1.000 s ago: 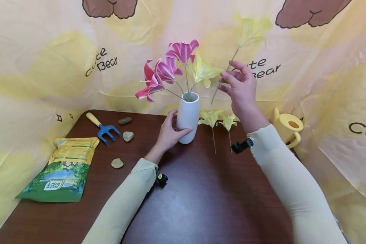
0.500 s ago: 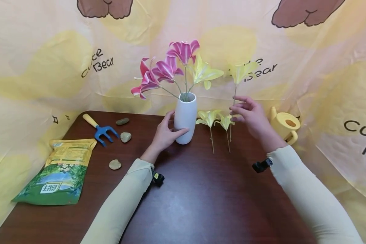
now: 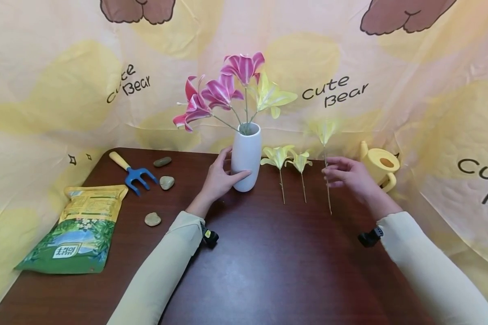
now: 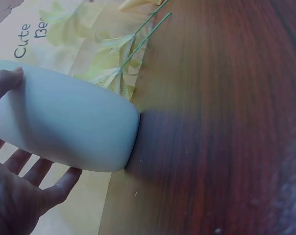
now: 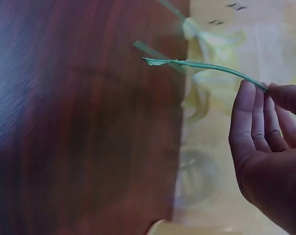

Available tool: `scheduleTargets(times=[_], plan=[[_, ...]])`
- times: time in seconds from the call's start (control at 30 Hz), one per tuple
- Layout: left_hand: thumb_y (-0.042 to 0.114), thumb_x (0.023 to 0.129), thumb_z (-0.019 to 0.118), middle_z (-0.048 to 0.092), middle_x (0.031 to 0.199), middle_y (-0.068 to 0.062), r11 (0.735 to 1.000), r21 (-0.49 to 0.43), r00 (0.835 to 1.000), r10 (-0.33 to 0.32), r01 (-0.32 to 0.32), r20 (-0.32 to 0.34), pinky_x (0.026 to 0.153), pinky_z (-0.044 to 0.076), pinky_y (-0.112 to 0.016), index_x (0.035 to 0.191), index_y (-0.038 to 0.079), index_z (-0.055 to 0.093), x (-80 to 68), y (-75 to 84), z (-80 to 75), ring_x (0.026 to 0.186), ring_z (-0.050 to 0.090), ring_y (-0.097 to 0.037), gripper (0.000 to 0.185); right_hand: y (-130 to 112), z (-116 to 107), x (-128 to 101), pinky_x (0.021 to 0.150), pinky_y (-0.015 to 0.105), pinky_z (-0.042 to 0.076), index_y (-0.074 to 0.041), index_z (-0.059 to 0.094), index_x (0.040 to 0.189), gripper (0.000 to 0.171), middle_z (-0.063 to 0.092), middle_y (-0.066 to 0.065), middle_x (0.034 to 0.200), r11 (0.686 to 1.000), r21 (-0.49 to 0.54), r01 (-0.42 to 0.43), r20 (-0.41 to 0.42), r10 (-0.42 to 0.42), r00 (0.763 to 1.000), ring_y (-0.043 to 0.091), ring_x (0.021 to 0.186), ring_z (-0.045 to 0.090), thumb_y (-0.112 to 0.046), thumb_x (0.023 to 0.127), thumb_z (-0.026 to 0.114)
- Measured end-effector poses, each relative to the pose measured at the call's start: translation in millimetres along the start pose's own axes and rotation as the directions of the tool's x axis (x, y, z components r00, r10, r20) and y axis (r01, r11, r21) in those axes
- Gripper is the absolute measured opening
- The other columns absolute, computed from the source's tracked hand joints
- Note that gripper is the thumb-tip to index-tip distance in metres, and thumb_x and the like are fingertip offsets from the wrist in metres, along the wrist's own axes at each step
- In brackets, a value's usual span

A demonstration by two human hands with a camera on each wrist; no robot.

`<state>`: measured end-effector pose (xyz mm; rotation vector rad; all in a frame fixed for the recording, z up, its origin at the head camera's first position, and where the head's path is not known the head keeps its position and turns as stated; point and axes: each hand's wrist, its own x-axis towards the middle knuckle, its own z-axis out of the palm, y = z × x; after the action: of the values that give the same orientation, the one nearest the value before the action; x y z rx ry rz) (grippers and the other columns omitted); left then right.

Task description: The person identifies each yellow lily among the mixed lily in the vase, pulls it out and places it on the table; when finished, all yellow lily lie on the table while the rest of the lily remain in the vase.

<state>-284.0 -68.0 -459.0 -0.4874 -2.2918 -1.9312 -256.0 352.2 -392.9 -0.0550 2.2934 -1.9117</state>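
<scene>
A white vase stands upright on the table, holding several artificial lilies: pink ones lean left and a yellow one leans right. My left hand grips the vase's lower body from the left, thumb across its front. Out to the right, my right hand pinches the stem of a yellow lily, held upright with its bloom blurred. In the right wrist view that green stem runs out from between thumb and fingertips. Two more yellow lilies lie between the vase and my right hand.
A yellow watering can stands at the back right, just beyond my right hand. On the left are a blue hand fork, several stones and a green-yellow bag. A printed cloth hangs behind the table.
My right hand has come down and to the right with the yellow lily, from beside the vase blooms to past the two lying lilies. The left hand keeps its grip on the vase.
</scene>
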Motion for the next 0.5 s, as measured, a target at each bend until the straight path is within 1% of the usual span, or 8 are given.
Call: scheduleTargets(times=[0.07, 0.13, 0.23, 0.37, 0.5], plan=[[0.027, 0.09, 0.097, 0.06, 0.156, -0.015, 1.0, 0.002, 1.0, -0.001, 0.001, 0.002, 0.12, 0.056, -0.062, 0.165, 0.024, 0.048, 0.2, 0.7, -0.4, 0.142, 0.063, -0.039, 0.09, 9, -6, -1, 0.078, 0.027, 0.07, -0.025, 0.069, 0.127, 0.027, 0.085, -0.01, 0.102, 1.0, -0.016, -0.026, 0.006, 0.026, 1.0, 0.009, 0.087, 0.08, -0.005, 0.108, 0.073], [0.027, 0.09, 0.097, 0.06, 0.156, -0.015, 1.0, 0.005, 1.0, -0.004, 0.004, 0.0, 0.119, 0.056, -0.062, 0.165, 0.024, 0.048, 0.1, 1.6, -0.7, 0.142, 0.063, -0.039, 0.09, 18, -11, -2, 0.079, 0.027, 0.069, -0.025, 0.069, 0.127, 0.026, 0.085, -0.01, 0.102, 0.999, -0.006, -0.048, 0.017, 0.048, 0.999, 0.009, 0.089, 0.08, -0.005, 0.109, 0.071], [0.026, 0.09, 0.097, 0.06, 0.155, -0.016, 1.0, 0.004, 1.0, -0.008, 0.008, -0.005, 0.118, 0.057, -0.062, 0.165, 0.023, 0.049, -0.5, 3.5, -0.9, 0.141, 0.063, -0.039, 0.089, 29, -17, -1, 0.081, 0.026, 0.069, -0.026, 0.069, 0.128, 0.025, 0.084, -0.013, 0.101, 0.997, -0.031, -0.074, 0.029, 0.075, 0.997, 0.007, 0.091, 0.08, -0.008, 0.111, 0.069], [0.024, 0.09, 0.097, 0.061, 0.153, -0.017, 1.0, -0.003, 1.0, -0.008, 0.008, -0.01, 0.117, 0.058, -0.061, 0.164, 0.022, 0.05, -1.3, 5.5, -0.1, 0.139, 0.065, -0.039, 0.088, 41, -22, 2, 0.084, 0.025, 0.069, -0.024, 0.066, 0.134, 0.024, 0.084, -0.015, 0.103, 0.991, -0.079, -0.112, 0.047, 0.116, 0.992, 0.006, 0.095, 0.079, -0.012, 0.114, 0.065], [0.025, 0.09, 0.097, 0.061, 0.154, -0.016, 1.0, 0.005, 1.0, -0.008, 0.008, -0.01, 0.117, 0.058, -0.061, 0.164, 0.022, 0.05, -1.8, 5.1, 1.4, 0.139, 0.065, -0.038, 0.088, 53, -25, 5, 0.085, 0.026, 0.069, -0.019, 0.064, 0.139, 0.025, 0.084, -0.012, 0.105, 0.987, -0.066, -0.145, 0.081, 0.15, 0.985, 0.008, 0.099, 0.079, -0.011, 0.115, 0.063]])
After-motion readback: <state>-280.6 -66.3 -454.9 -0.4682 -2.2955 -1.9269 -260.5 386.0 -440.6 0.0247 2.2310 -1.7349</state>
